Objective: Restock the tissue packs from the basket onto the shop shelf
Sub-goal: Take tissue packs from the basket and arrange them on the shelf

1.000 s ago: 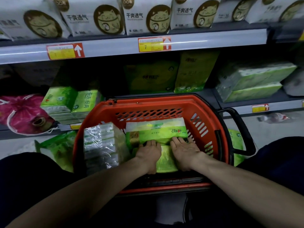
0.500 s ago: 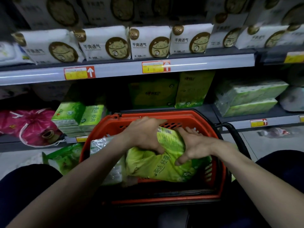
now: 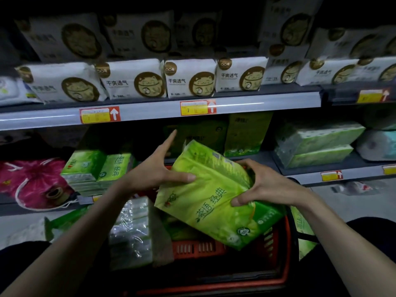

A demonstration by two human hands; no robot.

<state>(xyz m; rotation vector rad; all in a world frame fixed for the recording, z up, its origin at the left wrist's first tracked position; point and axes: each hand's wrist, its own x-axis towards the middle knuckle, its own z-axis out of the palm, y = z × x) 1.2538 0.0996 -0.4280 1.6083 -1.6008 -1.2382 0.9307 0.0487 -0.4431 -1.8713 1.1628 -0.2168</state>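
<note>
A large green tissue pack is held tilted above the red basket, its top end pointing toward the shelf. My right hand grips its right edge, thumb on the front. My left hand touches the pack's upper left side with the thumb, and its forefinger points up toward the shelf. A clear-wrapped tissue pack stands in the basket's left side. More green packs sit on the middle shelf at left.
White packs with a cat print fill the upper shelf. Green boxes and pale green packs stand behind and right on the middle shelf. A pink bag lies at far left. The basket's black handle is at right.
Both hands have lifted the green pack out of the basket and raised it toward the shelf. My left hand has opened, its forefinger now pointing up. The view has tilted upward.
</note>
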